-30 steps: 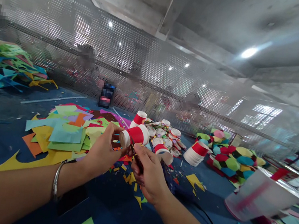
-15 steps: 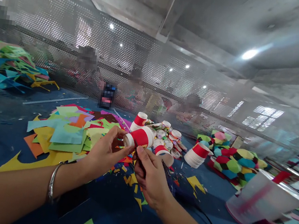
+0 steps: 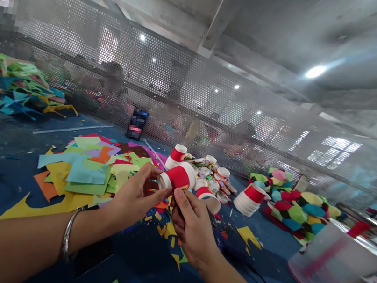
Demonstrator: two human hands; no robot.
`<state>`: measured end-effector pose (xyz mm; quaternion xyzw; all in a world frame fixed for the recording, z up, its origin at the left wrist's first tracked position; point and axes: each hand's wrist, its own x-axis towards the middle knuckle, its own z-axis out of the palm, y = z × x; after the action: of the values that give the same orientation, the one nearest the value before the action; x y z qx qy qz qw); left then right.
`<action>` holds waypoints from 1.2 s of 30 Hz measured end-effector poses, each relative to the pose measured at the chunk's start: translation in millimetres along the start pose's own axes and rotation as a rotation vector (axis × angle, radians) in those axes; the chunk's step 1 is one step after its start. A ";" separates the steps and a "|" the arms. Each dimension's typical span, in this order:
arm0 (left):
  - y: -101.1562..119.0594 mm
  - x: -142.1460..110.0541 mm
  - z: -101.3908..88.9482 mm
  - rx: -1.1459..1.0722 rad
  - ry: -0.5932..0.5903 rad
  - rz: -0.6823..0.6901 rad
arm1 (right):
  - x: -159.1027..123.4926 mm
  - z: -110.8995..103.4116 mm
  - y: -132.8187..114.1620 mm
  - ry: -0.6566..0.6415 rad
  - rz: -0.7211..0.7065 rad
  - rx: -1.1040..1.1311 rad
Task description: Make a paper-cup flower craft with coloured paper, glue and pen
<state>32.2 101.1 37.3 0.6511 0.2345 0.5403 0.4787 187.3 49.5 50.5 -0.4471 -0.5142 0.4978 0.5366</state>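
Note:
My left hand (image 3: 136, 195) is closed around the base end of a red-and-white paper cup (image 3: 181, 177), which lies tilted on its side in the air. My right hand (image 3: 194, 222) is closed just below the cup, thumb and forefinger pinched at its lower side. Whatever sits inside that pinch is mostly hidden; only something dark shows. Behind the held cup stands another red-and-white paper cup (image 3: 177, 154). A third paper cup (image 3: 208, 199) lies on its side beyond my right hand, and a stack of nested cups (image 3: 250, 198) leans farther right.
Coloured paper pieces (image 3: 88, 169) are heaped on the blue table (image 3: 141, 267) at left. Round cut pieces (image 3: 214, 173) are piled behind the cups. At right are patchwork balls (image 3: 295, 207) and a translucent plastic cup (image 3: 330, 257). A perforated metal screen (image 3: 183, 84) borders the back.
The held paper cup and both hands have shifted slightly right in view. The dark thin thing at my right fingertips, visible against the cup earlier, is now mostly hidden.

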 end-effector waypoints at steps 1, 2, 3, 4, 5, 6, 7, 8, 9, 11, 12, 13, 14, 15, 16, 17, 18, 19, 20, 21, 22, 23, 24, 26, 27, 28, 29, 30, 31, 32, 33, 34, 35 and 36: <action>0.5 0.2 -0.2 0.004 -0.004 0.004 | 0.3 -0.3 0.5 -0.003 -0.004 -0.003; 1.1 0.2 -0.1 0.008 -0.008 0.012 | 0.4 -0.5 0.9 -0.003 -0.010 -0.006; 1.8 0.0 0.1 0.012 -0.009 0.022 | 0.5 -0.7 1.2 -0.001 -0.016 -0.009; 2.4 -0.4 0.4 0.014 -0.008 0.032 | 0.4 -0.7 1.4 0.001 -0.021 -0.011; 3.0 -0.9 0.8 0.016 -0.006 0.041 | 0.2 -0.7 1.4 0.003 -0.025 -0.012; 3.5 -1.5 1.3 0.023 -0.004 0.049 | -0.1 -0.7 1.3 0.003 -0.027 -0.012; 3.9 -2.1 1.7 0.031 -0.003 0.057 | -0.5 -0.7 1.1 0.000 -0.029 -0.012; 4.1 -2.6 1.9 0.037 -0.003 0.063 | -0.8 -0.7 0.8 -0.003 -0.032 -0.013; 4.1 -3.0 2.0 0.043 -0.004 0.069 | -1.2 -0.7 0.5 -0.006 -0.038 -0.015; 3.6 -3.4 1.6 0.045 -0.007 0.076 | -1.6 -0.7 0.0 -0.009 -0.053 -0.021; 3.2 -3.4 1.2 0.044 -0.007 0.080 | -1.7 -0.7 -0.2 -0.010 -0.060 -0.026; 2.7 -3.3 0.6 0.048 -0.009 0.082 | -1.8 -0.7 -0.3 -0.009 -0.065 -0.032; 2.3 -3.3 0.0 0.055 -0.014 0.084 | -1.8 -0.8 -0.4 -0.008 -0.069 -0.037; 2.0 -3.2 -0.7 0.061 -0.021 0.088 | -1.7 -0.8 -0.4 -0.007 -0.070 -0.040; 1.9 -3.2 -1.4 0.069 -0.029 0.092 | -1.6 -0.9 -0.4 -0.007 -0.071 -0.042; 2.0 -3.2 -2.0 0.082 -0.036 0.098 | -1.5 -0.9 -0.3 -0.008 -0.072 -0.042; 2.5 -3.3 -2.6 0.096 -0.040 0.107 | -1.4 -1.0 -0.2 -0.010 -0.072 -0.040; 3.1 -3.4 -3.2 0.115 -0.042 0.119 | -1.3 -1.1 0.0 -0.012 -0.073 -0.037; 3.9 -3.5 -3.7 0.135 -0.042 0.133 | -1.2 -1.3 0.3 -0.014 -0.072 -0.033; 4.7 -3.6 -4.3 0.158 -0.046 0.148 | -1.2 -1.5 0.5 -0.015 -0.070 -0.031; 5.4 -3.5 -4.9 0.181 -0.053 0.161 | -1.2 -1.8 0.7 -0.014 -0.068 -0.030; 5.8 -3.4 -5.5 0.204 -0.063 0.171 | -1.3 -2.1 0.8 -0.013 -0.067 -0.030; 5.7 -3.0 -6.3 0.227 -0.074 0.178 | -1.4 -2.4 0.8 -0.012 -0.065 -0.031; 4.1 -2.1 -7.9 0.270 -0.089 0.194 | -1.6 -2.8 0.7 -0.014 -0.062 -0.036; 2.7 -1.6 -8.8 0.289 -0.092 0.207 | -1.6 -2.9 0.6 -0.016 -0.064 -0.039; 0.9 -1.1 -9.5 0.305 -0.093 0.222 | -1.5 -2.9 0.5 -0.018 -0.064 -0.041; -0.9 -0.8 -10.2 0.321 -0.092 0.239 | -1.5 -3.0 0.6 -0.018 -0.065 -0.044; -2.5 -0.6 -10.8 0.338 -0.091 0.254 | -1.4 -3.0 0.7 -0.017 -0.066 -0.047; -3.9 -0.5 -11.3 0.359 -0.087 0.267 | -1.4 -3.1 1.0 -0.015 -0.069 -0.049; -4.8 -0.5 -11.7 0.387 -0.080 0.279 | -1.4 -3.1 1.4 -0.013 -0.070 -0.051; -5.1 -0.6 -12.1 0.420 -0.074 0.295 | -1.4 -3.2 1.7 -0.012 -0.070 -0.051; -4.9 -0.8 -12.5 0.460 -0.068 0.314 | -1.6 -3.2 2.1 -0.011 -0.071 -0.049; -4.2 -0.9 -13.0 0.510 -0.064 0.337 | -1.8 -3.2 2.3 -0.010 -0.071 -0.046; -3.2 -1.0 -13.5 0.568 -0.061 0.365 | -2.1 -3.1 2.5 -0.011 -0.068 -0.043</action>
<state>20.1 106.6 33.5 0.8055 0.2410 0.5105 0.1805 190.3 47.8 47.6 -0.4382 -0.5426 0.4705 0.5406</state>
